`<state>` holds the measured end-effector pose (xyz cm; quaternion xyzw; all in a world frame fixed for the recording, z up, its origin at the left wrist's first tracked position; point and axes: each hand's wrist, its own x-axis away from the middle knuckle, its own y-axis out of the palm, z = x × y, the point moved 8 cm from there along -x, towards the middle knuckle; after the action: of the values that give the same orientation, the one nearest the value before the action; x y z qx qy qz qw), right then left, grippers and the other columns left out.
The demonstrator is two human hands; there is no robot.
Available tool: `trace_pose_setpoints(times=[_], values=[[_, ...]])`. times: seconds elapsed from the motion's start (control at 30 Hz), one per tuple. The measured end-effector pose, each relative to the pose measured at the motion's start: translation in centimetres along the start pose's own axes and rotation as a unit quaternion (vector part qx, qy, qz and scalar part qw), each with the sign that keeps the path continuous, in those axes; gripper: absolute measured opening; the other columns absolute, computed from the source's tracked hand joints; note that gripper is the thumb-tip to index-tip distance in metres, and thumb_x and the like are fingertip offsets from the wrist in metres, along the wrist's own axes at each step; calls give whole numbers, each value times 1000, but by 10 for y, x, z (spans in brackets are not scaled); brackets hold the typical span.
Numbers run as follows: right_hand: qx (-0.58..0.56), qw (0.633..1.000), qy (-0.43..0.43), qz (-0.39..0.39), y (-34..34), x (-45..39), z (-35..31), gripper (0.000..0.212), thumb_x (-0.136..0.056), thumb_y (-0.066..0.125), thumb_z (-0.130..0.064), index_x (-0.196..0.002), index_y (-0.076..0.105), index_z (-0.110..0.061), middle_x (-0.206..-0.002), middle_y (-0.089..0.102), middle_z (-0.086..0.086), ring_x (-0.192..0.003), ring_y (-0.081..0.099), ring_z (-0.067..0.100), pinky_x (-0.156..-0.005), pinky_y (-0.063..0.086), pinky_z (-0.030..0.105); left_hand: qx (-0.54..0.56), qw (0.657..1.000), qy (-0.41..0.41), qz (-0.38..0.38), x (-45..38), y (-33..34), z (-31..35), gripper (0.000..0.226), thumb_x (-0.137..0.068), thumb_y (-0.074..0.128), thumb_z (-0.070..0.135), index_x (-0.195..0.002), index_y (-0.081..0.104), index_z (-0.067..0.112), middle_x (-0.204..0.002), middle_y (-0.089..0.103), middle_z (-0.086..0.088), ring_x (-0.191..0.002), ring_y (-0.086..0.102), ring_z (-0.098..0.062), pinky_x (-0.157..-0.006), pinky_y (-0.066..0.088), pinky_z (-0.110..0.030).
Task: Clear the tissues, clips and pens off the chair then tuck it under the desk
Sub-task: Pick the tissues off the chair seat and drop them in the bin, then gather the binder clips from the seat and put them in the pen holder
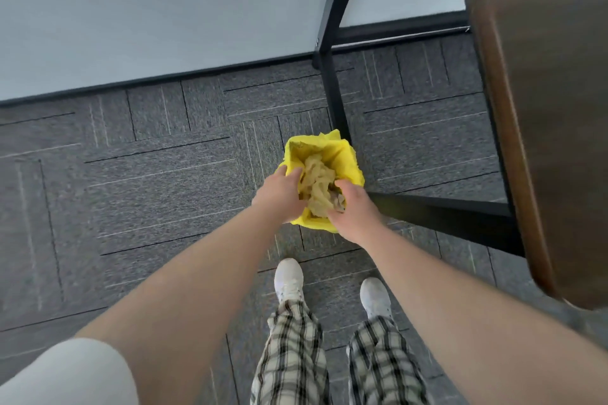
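Tissues going into the bin now, a crumpled wad sitting inside the yellow liner on the carpet beside the desk leg. Left hand and right hand flank the wad, fingers loosely curled against it, seemingly pressing or releasing; motion blur leaves that unsettled. Disposal step, then. Chair is out of view. Next: let go, turn back for clips and pens.

Grey patterned carpet meets pale wall at dark skirting; even light throughout.
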<state>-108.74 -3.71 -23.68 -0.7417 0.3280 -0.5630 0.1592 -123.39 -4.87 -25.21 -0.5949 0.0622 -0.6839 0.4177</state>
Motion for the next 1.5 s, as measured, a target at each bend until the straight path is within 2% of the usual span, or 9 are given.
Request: trace_pose_setpoints(times=[0.17, 0.33, 0.47, 0.67, 0.77, 0.97, 1.1, 1.5], values=[[4, 1000, -18, 13, -40, 50, -37, 55, -91, 55, -27, -141, 32, -24, -144, 38, 4, -121, 50, 28, -90, 49, 43, -49, 998, 23, 18, 53, -54, 6, 65, -87, 59, 35, -144, 28, 27, -151, 27, -4, -133, 39, -30, -96, 48, -48], [13, 997, -54, 52, -96, 109, -84, 47, -93, 50, -24, -138, 35, -22, -141, 40, 6, -120, 50, 29, -91, 46, 45, -113, 992, 49, 39, 124, -118, 19, 56, -90, 53, 28, -141, 32, 26, -148, 31, -3, -133, 38, -29, -94, 47, -46], [23, 990, -92, 109, -152, 167, -120, 50, -94, 47, -23, -141, 31, -24, -141, 38, 7, -118, 52, 31, -87, 47, 44, -158, 982, 70, 81, 182, -181, 36, 62, -92, 49, 30, -147, 21, 30, -155, 24, 0, -138, 33, -29, -101, 43, -46], [50, 955, -201, 214, -259, 266, -163, 57, -93, 51, -29, -144, 26, -27, -154, 24, 4, -133, 40, 29, -99, 46, 46, -226, 951, 122, 175, 269, -286, 91, 67, -93, 46, 43, -150, 13, 32, -161, 10, 1, -146, 17, -24, -116, 25, -43], [84, 931, -223, 275, -318, 315, -160, 59, -93, 52, -32, -145, 25, -29, -157, 21, 6, -136, 38, 30, -106, 41, 44, -256, 925, 161, 228, 311, -327, 134, 66, -94, 44, 46, -150, 10, 33, -161, 8, 2, -147, 16, -22, -118, 22, -42], [105, 899, -195, 378, -419, 396, -95, 61, -94, 49, -41, -147, 20, -33, -160, 14, 4, -145, 23, 25, -118, 21, 48, -290, 871, 252, 308, 385, -365, 248, 64, -94, 42, 48, -149, 12, 37, -161, 9, 4, -147, 16, -19, -118, 23, -38], [108, 885, -155, 427, -460, 443, -34, 63, -93, 50, -43, -147, 19, -34, -160, 13, 3, -146, 21, 25, -118, 19, 51, -297, 841, 305, 334, 422, -363, 328, 64, -93, 43, 50, -149, 15, 36, -160, 12, 5, -147, 16, -17, -117, 21, -36], [66, 869, -6, 490, -508, 555, 196, 67, -92, 52, -44, -147, 14, -39, -161, 7, 2, -148, 10, 23, -118, 11, 56, -364, 745, 464, 311, 494, -244, 573, 63, -94, 40, 50, -149, 11, 36, -161, 7, 6, -148, 10, -16, -118, 19, -38]])
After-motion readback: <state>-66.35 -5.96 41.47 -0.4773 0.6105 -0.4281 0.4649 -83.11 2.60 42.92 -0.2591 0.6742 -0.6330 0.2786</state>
